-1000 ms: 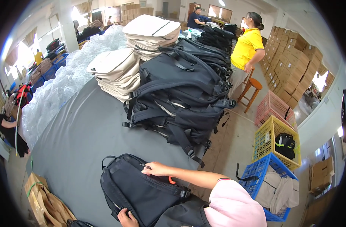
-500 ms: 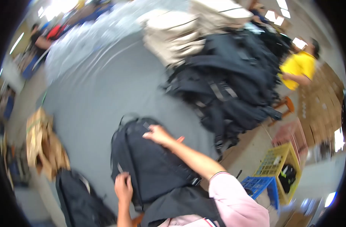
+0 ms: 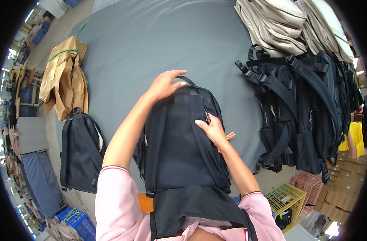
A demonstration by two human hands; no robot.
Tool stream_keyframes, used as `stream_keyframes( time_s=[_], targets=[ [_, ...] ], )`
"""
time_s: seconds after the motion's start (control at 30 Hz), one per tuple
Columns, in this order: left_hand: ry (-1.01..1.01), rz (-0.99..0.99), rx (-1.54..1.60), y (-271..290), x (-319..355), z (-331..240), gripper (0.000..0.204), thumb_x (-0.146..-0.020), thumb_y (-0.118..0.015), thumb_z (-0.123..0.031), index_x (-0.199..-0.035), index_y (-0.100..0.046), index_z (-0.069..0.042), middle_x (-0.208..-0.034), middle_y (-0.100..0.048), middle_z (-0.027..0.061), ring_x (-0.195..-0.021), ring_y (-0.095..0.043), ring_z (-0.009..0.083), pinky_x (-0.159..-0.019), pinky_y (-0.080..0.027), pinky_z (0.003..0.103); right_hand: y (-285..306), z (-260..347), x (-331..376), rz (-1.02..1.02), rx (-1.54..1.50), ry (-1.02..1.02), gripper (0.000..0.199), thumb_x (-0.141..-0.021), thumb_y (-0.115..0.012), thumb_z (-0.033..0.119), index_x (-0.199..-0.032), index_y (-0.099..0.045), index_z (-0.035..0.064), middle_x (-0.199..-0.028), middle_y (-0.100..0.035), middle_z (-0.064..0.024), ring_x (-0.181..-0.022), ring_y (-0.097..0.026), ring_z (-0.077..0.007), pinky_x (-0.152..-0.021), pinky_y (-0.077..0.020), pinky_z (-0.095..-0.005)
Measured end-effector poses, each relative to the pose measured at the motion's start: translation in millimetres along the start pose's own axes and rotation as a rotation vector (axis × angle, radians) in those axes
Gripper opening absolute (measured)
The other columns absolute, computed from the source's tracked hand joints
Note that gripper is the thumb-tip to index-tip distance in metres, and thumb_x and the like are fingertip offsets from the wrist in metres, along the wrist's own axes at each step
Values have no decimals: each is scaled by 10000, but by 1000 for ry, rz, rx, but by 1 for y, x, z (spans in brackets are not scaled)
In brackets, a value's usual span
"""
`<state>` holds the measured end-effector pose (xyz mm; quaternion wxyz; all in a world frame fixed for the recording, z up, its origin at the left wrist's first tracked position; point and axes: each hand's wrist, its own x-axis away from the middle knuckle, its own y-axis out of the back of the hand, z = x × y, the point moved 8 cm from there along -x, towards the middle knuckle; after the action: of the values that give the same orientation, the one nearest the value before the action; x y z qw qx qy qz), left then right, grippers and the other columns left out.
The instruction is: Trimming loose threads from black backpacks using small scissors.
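Observation:
A black backpack (image 3: 179, 148) lies in front of me on the grey-covered table, its shoulder straps upward and its top away from me. My left hand (image 3: 165, 85) is at the top handle (image 3: 188, 80), thumb and forefinger stretched out and apart beside the loop. My right hand (image 3: 213, 130) lies on the right shoulder strap, closed around a small tool with orange handles (image 3: 230, 135), seemingly scissors. A dark thin tip of it shows past the fingers; the rest is hidden in the palm.
At the right are piled black backpacks (image 3: 303, 108) and beige bags (image 3: 271, 26). Another black backpack (image 3: 81, 152) lies left, below a brown paper bundle (image 3: 65, 76). Yellow (image 3: 285, 199) and pink (image 3: 306, 184) crates stand at lower right, a blue crate (image 3: 79, 223) lower left. A person in yellow (image 3: 355, 138) is at far right.
My left hand has gone from the backpack's lower left side up to its handle. My right hand has moved down from the top to the right strap. The view has turned rightward.

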<state>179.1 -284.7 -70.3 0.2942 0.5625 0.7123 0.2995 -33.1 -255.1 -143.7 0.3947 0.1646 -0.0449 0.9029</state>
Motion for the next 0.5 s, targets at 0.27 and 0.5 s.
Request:
stream_keyframes(
  time_s=[0.27, 0.5],
  targets=[
    [354, 542, 577, -78, -28, 46, 253, -832, -626, -119, -1074, -661, -59, -945, -686, 92, -851, -625, 116, -704, -460, 249, 8, 11, -3, -21, 263, -88, 278, -820, -654, 204, -948, -568, -27, -807, -637, -146, -736, -618, -195, -700, -475, -314],
    [670, 581, 884, -87, -16, 65, 300, -817, -585, -3, -1113, -631, -30, -908, -694, 93, -598, -501, 33, -531, -376, 175, 38, 77, -37, -326, 604, 238, 281, -866, -605, 244, -1025, -474, 53, -874, -612, -147, -741, -622, -315, -648, -484, -412]
  ],
)
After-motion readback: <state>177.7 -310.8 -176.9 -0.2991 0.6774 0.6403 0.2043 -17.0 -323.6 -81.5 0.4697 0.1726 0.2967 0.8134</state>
